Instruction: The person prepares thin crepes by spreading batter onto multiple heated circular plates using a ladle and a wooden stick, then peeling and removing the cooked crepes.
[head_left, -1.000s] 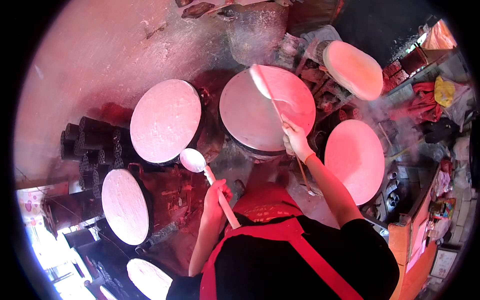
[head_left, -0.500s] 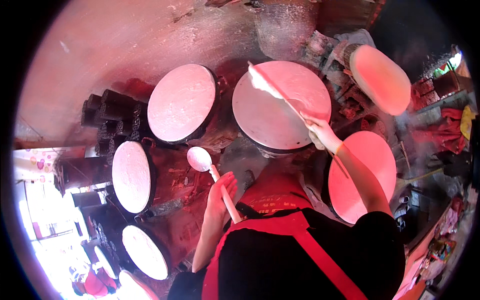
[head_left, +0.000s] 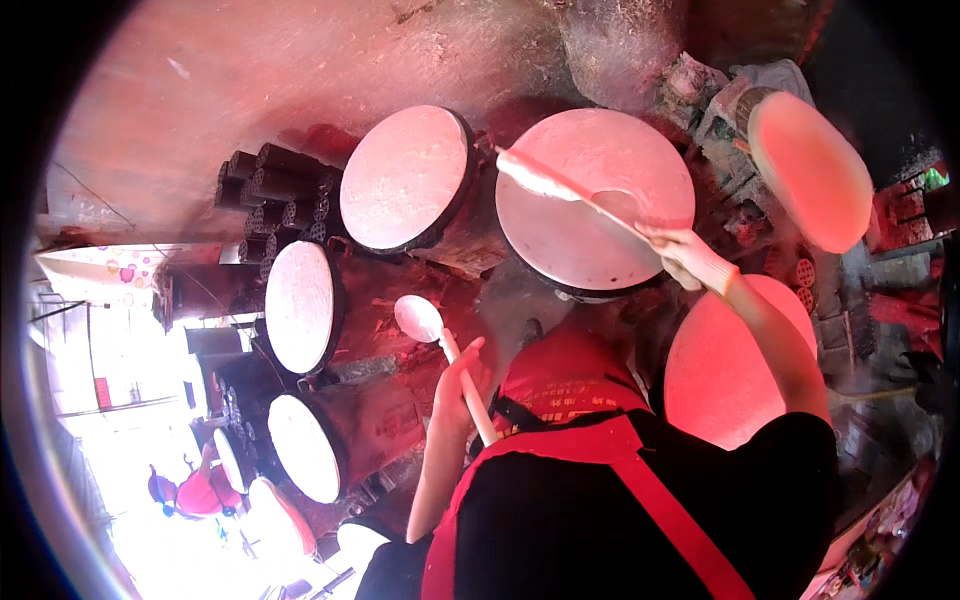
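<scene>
My right hand [head_left: 690, 258] grips the handle of a long thin wooden spreader [head_left: 545, 178]. The spreader slants across a large round griddle [head_left: 590, 250] straight ahead, with white batter-like stuff along its blade. Its tip reaches the griddle's left edge. Pale batter covers the far part of the plate, while the near part looks smoother and greyer. Close to my body, my left hand [head_left: 456, 388] is closed around the pale handle of a ladle [head_left: 418, 318], bowl up and held clear of the griddles. The ladle's lower end touches or passes in front of my red apron.
More round griddles surround me: one [head_left: 405, 175] ahead left, others [head_left: 300, 305] further left, and one [head_left: 730, 360] under my right forearm. A pale oval sheet [head_left: 810, 170] stands at the far right. Black cylindrical briquettes [head_left: 285, 180] are stacked left. A red-clothed person [head_left: 205, 490] appears lower left.
My right hand has swung the spreader so its tip moved left and nearer over the griddle. The left hand still holds the ladle. The whole view has shifted.
</scene>
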`<state>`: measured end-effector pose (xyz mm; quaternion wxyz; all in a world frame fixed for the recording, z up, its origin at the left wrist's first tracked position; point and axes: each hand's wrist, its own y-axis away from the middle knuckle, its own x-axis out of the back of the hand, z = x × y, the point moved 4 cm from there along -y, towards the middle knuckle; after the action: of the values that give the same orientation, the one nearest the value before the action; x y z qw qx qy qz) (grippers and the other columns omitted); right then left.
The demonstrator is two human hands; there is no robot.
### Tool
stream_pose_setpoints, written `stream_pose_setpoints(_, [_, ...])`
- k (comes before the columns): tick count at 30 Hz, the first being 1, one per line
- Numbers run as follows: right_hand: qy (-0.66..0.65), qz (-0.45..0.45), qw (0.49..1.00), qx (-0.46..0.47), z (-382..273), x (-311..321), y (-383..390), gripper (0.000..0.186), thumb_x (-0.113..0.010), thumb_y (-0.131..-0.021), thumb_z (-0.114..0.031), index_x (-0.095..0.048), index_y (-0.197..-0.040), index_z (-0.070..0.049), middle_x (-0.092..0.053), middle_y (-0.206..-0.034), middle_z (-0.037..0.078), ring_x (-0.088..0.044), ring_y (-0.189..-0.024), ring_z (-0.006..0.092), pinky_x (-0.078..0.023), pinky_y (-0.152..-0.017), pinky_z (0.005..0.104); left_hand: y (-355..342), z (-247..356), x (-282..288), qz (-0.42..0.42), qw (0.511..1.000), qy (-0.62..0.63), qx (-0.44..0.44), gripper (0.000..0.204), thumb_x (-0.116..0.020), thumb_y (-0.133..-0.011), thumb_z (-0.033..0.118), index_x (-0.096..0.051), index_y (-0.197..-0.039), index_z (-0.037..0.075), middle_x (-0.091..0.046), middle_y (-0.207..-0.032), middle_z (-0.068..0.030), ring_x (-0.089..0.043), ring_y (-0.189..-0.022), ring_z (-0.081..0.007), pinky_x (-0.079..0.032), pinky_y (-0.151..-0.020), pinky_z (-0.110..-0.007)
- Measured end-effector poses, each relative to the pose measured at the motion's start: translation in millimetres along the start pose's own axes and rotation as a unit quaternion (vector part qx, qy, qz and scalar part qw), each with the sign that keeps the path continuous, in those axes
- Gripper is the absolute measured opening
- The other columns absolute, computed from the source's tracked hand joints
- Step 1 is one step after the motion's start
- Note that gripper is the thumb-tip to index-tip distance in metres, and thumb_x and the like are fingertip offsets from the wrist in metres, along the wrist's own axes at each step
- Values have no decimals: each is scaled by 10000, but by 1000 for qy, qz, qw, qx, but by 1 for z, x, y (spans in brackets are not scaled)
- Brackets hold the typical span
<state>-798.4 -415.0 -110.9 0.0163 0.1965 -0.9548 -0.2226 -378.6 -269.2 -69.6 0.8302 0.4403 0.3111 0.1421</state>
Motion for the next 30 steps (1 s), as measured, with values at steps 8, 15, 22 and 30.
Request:
stream_pose_setpoints(8, [-41,79,995,-37,-26,11,-8,378,-484,-971,-241,-505,-1347,-210,-335,-518,-52,-281,-347,51,-221,-308,232,31,-26,5,46,998,19,41,267,-562,-909,118,-589,-1173,147,-512,-709,98,-515,-626,-58,-476,-634,-225])
stream_pose_setpoints(15, [-94,-8,993,-64,15,-51,108,432,-464,-956,-125,-458,-1387,-162,-394,-621,-90,-291,-426,26,-240,-386,191,33,-10,7,63,992,-101,31,344,-600,-872,137,-599,-1213,183,-505,-1031,80,-470,-980,-45,-418,-883,-237])
stream_pose_setpoints(22, [-144,227,963,8,22,-112,90,360,-446,-983,-183,-519,-1335,-178,-347,-578,-90,-274,-388,33,-237,-357,209,6,23,-8,-36,975,-206,80,399,-638,-843,177,-595,-1239,165,-438,-1229,35,-379,-1164,-114,-368,-981,-280])
stream_pose_setpoints(30, [-58,335,934,108,53,-247,158,447,-485,-963,-165,-422,-1385,-31,-401,-697,-80,-348,-563,30,-308,-503,182,-20,79,63,-77,947,-304,63,391,-623,-857,228,-582,-1238,153,-494,-1295,67,-368,-1235,-75,-301,-1011,-274])
